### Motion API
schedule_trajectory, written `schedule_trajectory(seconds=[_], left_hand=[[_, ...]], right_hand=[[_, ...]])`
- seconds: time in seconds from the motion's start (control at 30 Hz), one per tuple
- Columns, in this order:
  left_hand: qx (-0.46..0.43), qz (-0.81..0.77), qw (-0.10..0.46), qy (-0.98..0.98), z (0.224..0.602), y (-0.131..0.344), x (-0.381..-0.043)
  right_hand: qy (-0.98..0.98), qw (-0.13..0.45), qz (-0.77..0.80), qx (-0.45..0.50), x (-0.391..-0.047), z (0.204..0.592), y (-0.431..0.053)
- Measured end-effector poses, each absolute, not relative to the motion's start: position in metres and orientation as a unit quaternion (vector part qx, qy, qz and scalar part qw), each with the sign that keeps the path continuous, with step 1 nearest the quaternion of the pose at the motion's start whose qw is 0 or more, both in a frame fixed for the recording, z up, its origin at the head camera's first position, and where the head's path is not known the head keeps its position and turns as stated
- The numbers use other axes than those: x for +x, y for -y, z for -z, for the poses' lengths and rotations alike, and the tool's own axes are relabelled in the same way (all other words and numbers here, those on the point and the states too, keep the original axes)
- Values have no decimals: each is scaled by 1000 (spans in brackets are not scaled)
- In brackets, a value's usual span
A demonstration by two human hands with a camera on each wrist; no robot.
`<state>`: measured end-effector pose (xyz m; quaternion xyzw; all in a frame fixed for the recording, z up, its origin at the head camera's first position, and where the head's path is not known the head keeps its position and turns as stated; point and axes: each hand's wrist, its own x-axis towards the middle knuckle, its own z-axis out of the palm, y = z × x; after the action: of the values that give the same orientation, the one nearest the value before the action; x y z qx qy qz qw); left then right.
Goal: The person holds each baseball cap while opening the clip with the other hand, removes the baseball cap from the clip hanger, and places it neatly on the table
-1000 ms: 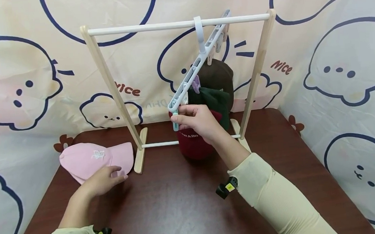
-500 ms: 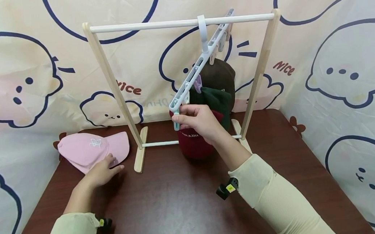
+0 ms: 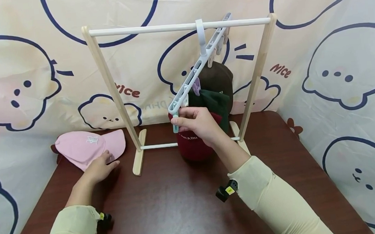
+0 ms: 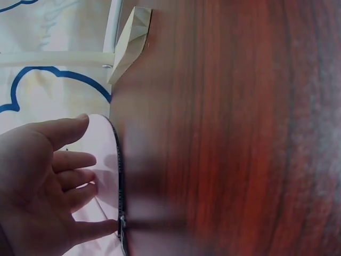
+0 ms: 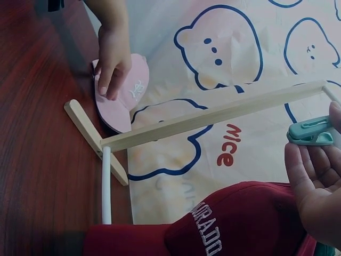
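Note:
A pink cap [image 3: 80, 148] with white embroidery lies on the table at the left. My left hand [image 3: 97, 169] reaches over the near side of its brim, the fingers loosely extended. In the left wrist view, the little finger appears to touch the brim's edge. My right hand [image 3: 200, 125] pinches a teal clothes peg [image 5: 310, 131] at the near end of a pale blue peg hanger [image 3: 188, 81]. Beneath and behind that hand hang a dark red cap [image 3: 194, 151], a dark green cap [image 3: 217, 102] and a brown cap [image 3: 220, 79]. A purple peg [image 3: 196, 87] sits above the green one.
The hanger hooks over the white top bar [image 3: 148, 29] of a wooden rack [image 3: 109, 77]. A rack foot [image 3: 139, 154] stands just right of the pink cap. Printed fabric [image 3: 17, 71] walls the back and sides of the brown table [image 3: 168, 212].
The pink cap has slid a little back and left, with my left hand following over its brim. My right hand keeps its pinch on the teal clothes peg.

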<state>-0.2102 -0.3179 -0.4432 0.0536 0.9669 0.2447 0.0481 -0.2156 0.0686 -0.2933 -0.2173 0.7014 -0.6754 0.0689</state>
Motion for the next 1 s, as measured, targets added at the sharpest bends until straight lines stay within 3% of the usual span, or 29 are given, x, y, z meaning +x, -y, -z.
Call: schedule_trajectory(seconds=[0.37,0.73,1.0], left_hand=[[54,-251,24,-966,421,308,-197],[110,-293,-80,-946,359,257,-172],[160,-381,-160,-896,335,206,-161]], right_hand=[[-699,66,677,-222,-212,292,-69],[-723,49,655,-214,-204,290,-69],[-761,-6,605,-235,-196,288,-69]])
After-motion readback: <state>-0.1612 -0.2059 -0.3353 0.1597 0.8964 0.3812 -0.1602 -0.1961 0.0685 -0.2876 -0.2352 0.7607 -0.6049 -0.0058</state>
